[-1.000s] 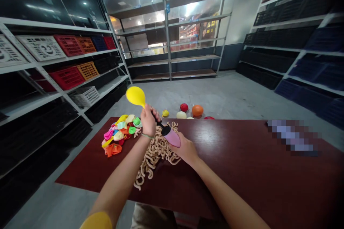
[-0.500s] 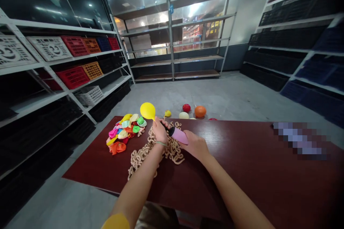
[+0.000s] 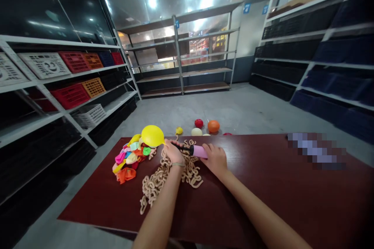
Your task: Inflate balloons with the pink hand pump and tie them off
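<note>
Two hands at work. What do the left hand [image 3: 173, 152] and right hand [image 3: 214, 159] have?

Left is closed around the neck of a yellow balloon [image 3: 152, 136], just at the black nozzle of a pink hand pump [image 3: 199, 151]. Right is curled over the pump's barrel.

How far along?

That balloon looks inflated. Beside them on the table [image 3: 263, 190], a heap of flat balloons [image 3: 127, 156] remains, next to a tangle of tan loops [image 3: 152, 186]. Only a few inflated balloons [image 3: 213, 126] sit on the concrete floor [image 3: 233, 105], upper centre.

Your left hand [image 3: 173, 152] and right hand [image 3: 214, 159] were bare and ungloved, your left forearm [image 3: 159, 202] and right forearm [image 3: 251, 212] were uncovered, and a thin greenish cord bracelet [image 3: 178, 164] circled your left wrist [image 3: 174, 169]
</note>
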`<state>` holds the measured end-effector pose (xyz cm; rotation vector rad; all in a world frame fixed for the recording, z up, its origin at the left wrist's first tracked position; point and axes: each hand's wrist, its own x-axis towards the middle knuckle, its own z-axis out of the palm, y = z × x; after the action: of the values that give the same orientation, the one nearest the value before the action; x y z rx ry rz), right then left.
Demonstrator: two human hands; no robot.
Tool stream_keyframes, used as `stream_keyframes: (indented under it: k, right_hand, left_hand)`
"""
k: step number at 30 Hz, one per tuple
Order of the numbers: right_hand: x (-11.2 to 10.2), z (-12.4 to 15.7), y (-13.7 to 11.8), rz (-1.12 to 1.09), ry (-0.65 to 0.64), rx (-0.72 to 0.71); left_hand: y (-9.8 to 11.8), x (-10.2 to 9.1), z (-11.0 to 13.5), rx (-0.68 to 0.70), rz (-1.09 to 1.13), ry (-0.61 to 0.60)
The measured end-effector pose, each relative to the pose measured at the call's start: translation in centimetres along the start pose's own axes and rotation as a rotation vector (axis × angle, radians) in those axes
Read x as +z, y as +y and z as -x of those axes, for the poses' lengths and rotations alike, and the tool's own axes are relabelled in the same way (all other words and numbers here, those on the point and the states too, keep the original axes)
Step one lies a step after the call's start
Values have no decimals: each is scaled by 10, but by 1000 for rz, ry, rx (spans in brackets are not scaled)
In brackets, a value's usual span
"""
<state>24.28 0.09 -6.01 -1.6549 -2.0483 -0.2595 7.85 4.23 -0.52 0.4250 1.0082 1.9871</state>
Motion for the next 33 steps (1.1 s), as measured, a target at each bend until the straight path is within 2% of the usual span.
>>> stream_keyframes:
  k: [2, 5, 9, 12, 15, 18, 21, 23, 25, 27, 30, 33]
  right_hand:
    - [-2, 2, 2, -7, 10, -12]
    - [-5, 5, 1, -39, 13, -56]
    - [-6, 7, -5, -60, -30, -169]
    - [-4, 7, -9, -43, -53, -131]
    - [-1, 5, -9, -20, -58, -91]
    - [2, 5, -7, -25, -26, -41]
    - [2, 7, -4, -60, 24, 18]
    - [1, 8, -3, -62, 31, 24]
    - [1, 10, -3, -42, 13, -7]
    - [2, 10, -5, -21, -8, -50]
    - [5, 11, -10, -27, -12, -94]
    - [7, 10, -15, -45, 5, -105]
  left_hand:
    - [-19, 7, 21, -23, 8, -24]
    - [-17, 12, 28, -8, 3, -85]
    - [22, -6, -9, 17, 35, -111]
    - [56, -23, -43, 39, 78, -82]
    - [72, -21, -54, 63, 110, -19]
    - [55, -1, -32, 57, 107, -25]
    - [20, 17, 2, 52, 56, -158]
    - [3, 19, 13, 11, 30, -206]
    - [1, 13, 7, -30, 10, -196]
    - [15, 0, -15, -38, 0, -146]
    - [53, -16, -54, 1, 26, -90]
    - [80, -15, -69, 64, 74, -50]
